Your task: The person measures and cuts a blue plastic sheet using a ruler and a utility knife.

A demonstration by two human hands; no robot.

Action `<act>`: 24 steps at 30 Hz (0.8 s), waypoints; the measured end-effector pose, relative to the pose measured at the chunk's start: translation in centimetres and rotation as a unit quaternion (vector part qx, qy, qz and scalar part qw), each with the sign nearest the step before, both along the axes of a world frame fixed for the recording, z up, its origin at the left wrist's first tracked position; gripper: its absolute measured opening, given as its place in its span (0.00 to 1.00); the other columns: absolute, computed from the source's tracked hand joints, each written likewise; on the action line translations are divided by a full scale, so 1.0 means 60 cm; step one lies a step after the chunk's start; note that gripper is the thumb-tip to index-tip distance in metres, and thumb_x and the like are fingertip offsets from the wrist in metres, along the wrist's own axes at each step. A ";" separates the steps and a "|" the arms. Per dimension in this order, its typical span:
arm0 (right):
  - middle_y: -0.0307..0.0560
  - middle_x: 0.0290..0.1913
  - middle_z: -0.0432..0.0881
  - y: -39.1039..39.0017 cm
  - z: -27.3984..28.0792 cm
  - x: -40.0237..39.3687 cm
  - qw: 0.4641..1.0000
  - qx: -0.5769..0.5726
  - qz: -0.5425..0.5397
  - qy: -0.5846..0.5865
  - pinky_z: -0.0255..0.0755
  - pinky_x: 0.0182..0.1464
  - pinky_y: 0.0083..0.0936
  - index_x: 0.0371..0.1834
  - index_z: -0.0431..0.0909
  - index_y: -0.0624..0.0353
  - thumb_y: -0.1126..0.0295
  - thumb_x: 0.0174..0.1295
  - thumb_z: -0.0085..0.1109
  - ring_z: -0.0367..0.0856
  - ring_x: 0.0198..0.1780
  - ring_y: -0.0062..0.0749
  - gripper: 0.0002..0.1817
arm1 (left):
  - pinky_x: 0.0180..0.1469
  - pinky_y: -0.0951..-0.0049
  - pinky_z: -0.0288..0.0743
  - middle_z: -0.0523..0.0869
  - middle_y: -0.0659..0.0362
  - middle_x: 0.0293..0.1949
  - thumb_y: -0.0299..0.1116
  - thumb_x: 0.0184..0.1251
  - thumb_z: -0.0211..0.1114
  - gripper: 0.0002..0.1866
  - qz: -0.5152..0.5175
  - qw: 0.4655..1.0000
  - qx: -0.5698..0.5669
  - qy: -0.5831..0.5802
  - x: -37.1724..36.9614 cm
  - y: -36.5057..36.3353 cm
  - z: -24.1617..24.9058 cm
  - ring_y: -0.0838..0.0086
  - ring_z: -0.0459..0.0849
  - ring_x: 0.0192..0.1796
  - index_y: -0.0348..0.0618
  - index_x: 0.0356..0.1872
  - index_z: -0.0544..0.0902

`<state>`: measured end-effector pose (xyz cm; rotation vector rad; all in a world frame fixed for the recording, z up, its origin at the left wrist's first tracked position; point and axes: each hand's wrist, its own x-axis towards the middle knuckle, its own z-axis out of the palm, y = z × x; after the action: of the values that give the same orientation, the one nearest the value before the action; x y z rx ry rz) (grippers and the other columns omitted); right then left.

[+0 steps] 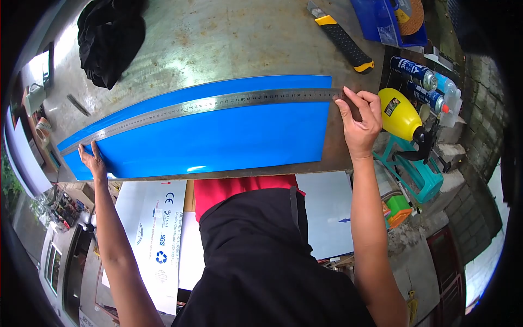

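A long steel ruler [218, 102] lies across a glossy blue sheet [234, 136], near the sheet's far edge and looking curved through the lens. At the ruler's right end, just past the sheet's edge, my right hand [362, 122] has thumb and index finger closed on the tip. My left hand [93, 161] rests at the left end of the sheet, its fingertips apart and touching the ruler's near edge. Beyond the sheet, a utility knife [346, 46] with a black and yellow handle lies on the metal tabletop [218, 38].
Black cloth [111, 41] lies at the back left. A blue bin [384, 24] sits at the back right. Right of the table are spray cans [411, 71], a yellow spray bottle [400, 111] and a teal stool [419, 174]. Printed white panels [147, 229] stand below the front edge.
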<state>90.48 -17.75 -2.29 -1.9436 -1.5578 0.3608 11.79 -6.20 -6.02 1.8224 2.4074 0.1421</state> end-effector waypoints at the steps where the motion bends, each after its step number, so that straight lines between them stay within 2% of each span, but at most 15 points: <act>1: 0.40 0.41 0.80 0.000 0.000 0.000 1.000 -0.001 0.000 0.000 0.77 0.44 0.29 0.50 0.93 0.54 0.71 0.54 0.83 0.80 0.43 0.34 0.18 | 0.86 0.53 0.45 0.56 0.33 0.83 0.64 0.78 0.61 0.51 0.000 1.000 -0.001 0.000 -0.002 0.000 -0.001 0.45 0.52 0.86 0.26 0.82 0.58; 24: 0.40 0.40 0.81 0.000 0.000 -0.002 1.000 -0.001 -0.008 0.007 0.77 0.45 0.29 0.49 0.93 0.55 0.72 0.55 0.83 0.80 0.43 0.34 0.17 | 0.86 0.53 0.45 0.57 0.33 0.82 0.64 0.78 0.61 0.52 -0.012 1.000 0.009 0.008 -0.001 -0.002 -0.005 0.45 0.53 0.85 0.25 0.81 0.59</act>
<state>90.36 -17.77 -2.31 -1.9503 -1.5334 0.3693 11.74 -6.30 -6.33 1.8654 2.4022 0.1484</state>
